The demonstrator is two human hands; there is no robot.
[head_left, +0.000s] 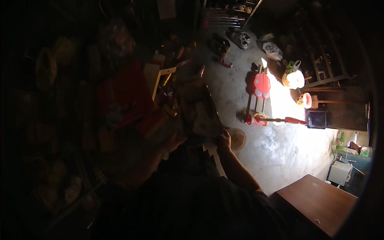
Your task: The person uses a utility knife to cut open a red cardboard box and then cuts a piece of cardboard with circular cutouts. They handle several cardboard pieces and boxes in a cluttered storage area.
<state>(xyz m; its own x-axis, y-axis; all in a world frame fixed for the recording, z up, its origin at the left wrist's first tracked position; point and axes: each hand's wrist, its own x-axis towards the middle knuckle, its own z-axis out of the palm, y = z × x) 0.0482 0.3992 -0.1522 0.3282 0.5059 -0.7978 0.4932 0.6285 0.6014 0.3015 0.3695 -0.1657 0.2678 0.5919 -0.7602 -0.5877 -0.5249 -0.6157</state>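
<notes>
Dark box (198,106): centre, held by right hand (223,140), left hand (175,141) beside
Red scooter (262,82): right of centre
Shoes (241,39): upper middle

A dark brown, rectangular, box-like object (199,108), material unclear in shadow, is held mid-scene; its long sides run near to far, far end slanting left; its face shows paler patches.

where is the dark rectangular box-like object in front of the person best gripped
Probably by both long sides of the box-like object, at its near end, one hand from each side: it looks longer than wide, with that end toward the body. The right hand is at the near right corner.
</notes>
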